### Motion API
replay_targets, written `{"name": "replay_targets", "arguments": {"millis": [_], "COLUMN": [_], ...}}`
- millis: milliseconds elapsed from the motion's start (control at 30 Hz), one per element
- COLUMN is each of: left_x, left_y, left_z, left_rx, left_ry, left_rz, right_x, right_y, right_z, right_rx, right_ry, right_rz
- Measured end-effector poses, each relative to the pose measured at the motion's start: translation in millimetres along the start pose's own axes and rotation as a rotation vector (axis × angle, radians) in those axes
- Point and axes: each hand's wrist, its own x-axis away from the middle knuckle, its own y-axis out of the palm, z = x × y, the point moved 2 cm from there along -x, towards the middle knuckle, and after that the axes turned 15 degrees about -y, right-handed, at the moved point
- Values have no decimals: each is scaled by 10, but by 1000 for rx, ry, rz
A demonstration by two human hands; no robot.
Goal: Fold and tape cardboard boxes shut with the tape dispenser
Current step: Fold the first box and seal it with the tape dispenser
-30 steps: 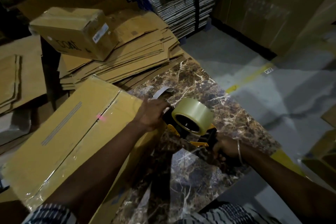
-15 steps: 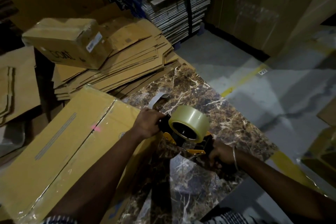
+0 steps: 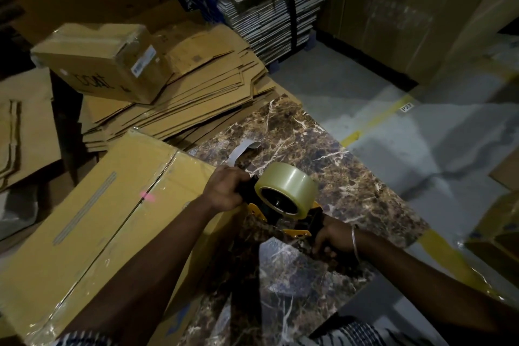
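Note:
A yellow and black tape dispenser (image 3: 283, 212) with a clear tape roll (image 3: 292, 181) hovers over the marble table (image 3: 351, 177). My right hand (image 3: 331, 241) grips its handle. My left hand (image 3: 224, 191) holds the dispenser's front end, where a loose strip of tape (image 3: 241, 152) curls up and away. A large cardboard box (image 3: 98, 219) lies at the left against the table, its top seam covered with clear tape. My left forearm crosses over the box's near corner.
A smaller taped box (image 3: 104, 62) sits on a stack of flattened cartons (image 3: 196, 98) behind the table. More flat cardboard lies at the far left, bundled sheets stand at the back. The grey floor with a yellow line (image 3: 376, 121) is to the right.
The view has shifted a little. Both hands keep their hold on the dispenser, which stays over the same part of the table; the loose tape strip still curls from its front.

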Motion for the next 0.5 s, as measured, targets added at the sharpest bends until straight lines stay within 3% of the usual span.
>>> {"name": "replay_targets", "arguments": {"millis": [300,500], "left_x": [4,5], "left_y": [-68,-47], "left_z": [69,102], "left_rx": [82,-26], "left_ry": [-31,-21], "left_rz": [-22,4], "right_x": [-17,16], "right_y": [29,-4], "right_z": [-5,-11], "right_rx": [-52,34], "right_ry": [9,-14], "right_rz": [-6,20]}}
